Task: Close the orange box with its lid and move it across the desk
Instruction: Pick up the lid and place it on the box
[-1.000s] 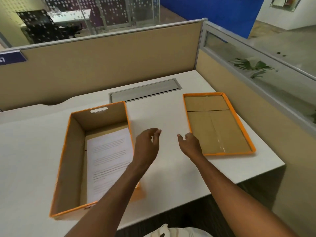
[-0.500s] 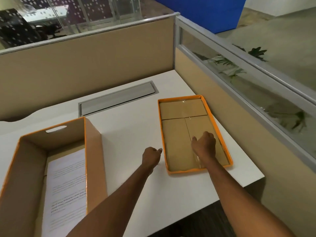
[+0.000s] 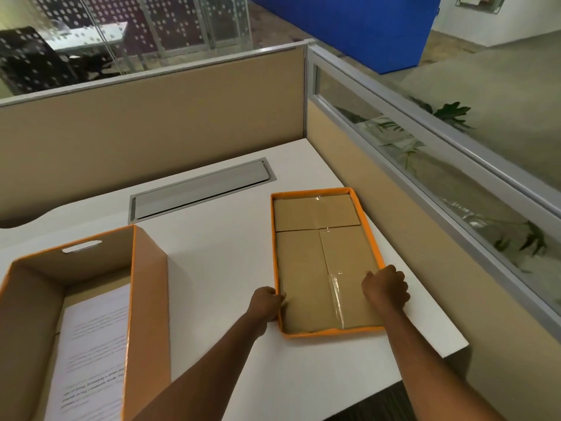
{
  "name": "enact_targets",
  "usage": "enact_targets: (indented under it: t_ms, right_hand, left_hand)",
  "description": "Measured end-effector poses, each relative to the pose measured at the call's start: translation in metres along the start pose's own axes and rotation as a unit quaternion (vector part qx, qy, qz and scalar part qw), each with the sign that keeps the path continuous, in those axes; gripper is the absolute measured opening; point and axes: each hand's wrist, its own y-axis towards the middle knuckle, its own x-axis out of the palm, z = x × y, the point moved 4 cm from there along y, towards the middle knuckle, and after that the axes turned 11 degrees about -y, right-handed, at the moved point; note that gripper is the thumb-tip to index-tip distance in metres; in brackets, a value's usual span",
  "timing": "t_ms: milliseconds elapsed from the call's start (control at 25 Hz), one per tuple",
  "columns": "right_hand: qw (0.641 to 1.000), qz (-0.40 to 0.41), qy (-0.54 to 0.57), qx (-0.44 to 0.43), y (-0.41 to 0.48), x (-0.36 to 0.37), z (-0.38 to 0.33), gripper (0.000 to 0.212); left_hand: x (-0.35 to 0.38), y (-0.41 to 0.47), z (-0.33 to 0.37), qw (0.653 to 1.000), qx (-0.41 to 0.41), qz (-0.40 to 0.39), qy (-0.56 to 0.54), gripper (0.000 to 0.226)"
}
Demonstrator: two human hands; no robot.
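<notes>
Now hands (image 3: 326, 296) grip lid (image 3: 306, 268) long edges; box (image 3: 145, 299) open

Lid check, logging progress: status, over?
Both hands, left hand and right hand, gripping lid sides. Orange box open. Path clear.

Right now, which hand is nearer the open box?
Left. The left hand grips the lid's left rim, on the side facing the box; the right hand is at the far rim.
</notes>
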Motion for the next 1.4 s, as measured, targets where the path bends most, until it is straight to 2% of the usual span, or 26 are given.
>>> enact_targets:
  t_ms: [40,160,280,520,720,800,880,960,1040,1160,1280,1400]
  right_hand:
    - [1.0,0.001,-0.007,0.003,-0.001,0.0,-0.001,0.047]
    - [1.0,-0.007,-0.019,0.004,-0.005,-0.003,-0.007,0.039]
    - [0.999,-0.038,0.018,0.015,-0.013,-0.003,-0.017,0.035]
    - [0.994,-0.076,0.071,-0.04,-0.054,-0.003,-0.049,0.042]
    - [0.99,-0.05,0.091,-0.1,-0.104,-0.028,-0.077,0.035]
    - [0.984,-0.037,0.111,-0.134,-0.13,-0.047,-0.09,0.033]
    - [0.973,-0.023,0.144,-0.177,-0.16,-0.073,-0.106,0.031]
    - [0.959,-0.014,0.175,-0.224,-0.188,-0.101,-0.119,0.032]
    - [0.94,-0.008,0.221,-0.261,-0.231,-0.125,-0.131,0.037]
    - [0.913,0.014,0.284,-0.292,-0.308,-0.156,-0.147,0.041]
    - [0.908,0.132,0.22,-0.332,-0.388,-0.166,-0.159,0.034]
    - [0.878,0.267,0.153,-0.367,-0.473,-0.155,-0.174,0.031]
  left_hand:
    - [-0.002,-0.002,0.002,1.0,0.007,0.001,0.001,0.005]
    - [-0.014,-0.009,0.006,0.999,0.021,0.019,-0.032,0.029]
    - [-0.029,-0.014,0.007,0.996,0.028,0.044,-0.067,0.039]
    - [-0.074,-0.041,0.02,0.985,0.092,0.121,-0.083,0.035]
    - [-0.118,-0.067,0.028,0.973,0.122,0.189,-0.044,0.008]
    - [-0.139,-0.08,0.033,0.973,0.129,0.191,-0.029,0.02]
    - [-0.164,-0.092,0.041,0.974,0.143,0.178,-0.014,0.04]
    - [-0.188,-0.104,0.052,0.976,0.15,0.155,-0.011,0.051]
    - [-0.219,-0.123,0.059,0.98,0.159,0.123,-0.013,0.053]
    - [-0.264,-0.157,0.072,0.971,0.223,0.087,-0.022,0.041]
    - [-0.295,-0.194,0.088,0.959,0.266,0.036,-0.094,0.049]
    - [-0.306,-0.239,0.104,0.952,0.247,-0.087,-0.157,0.063]
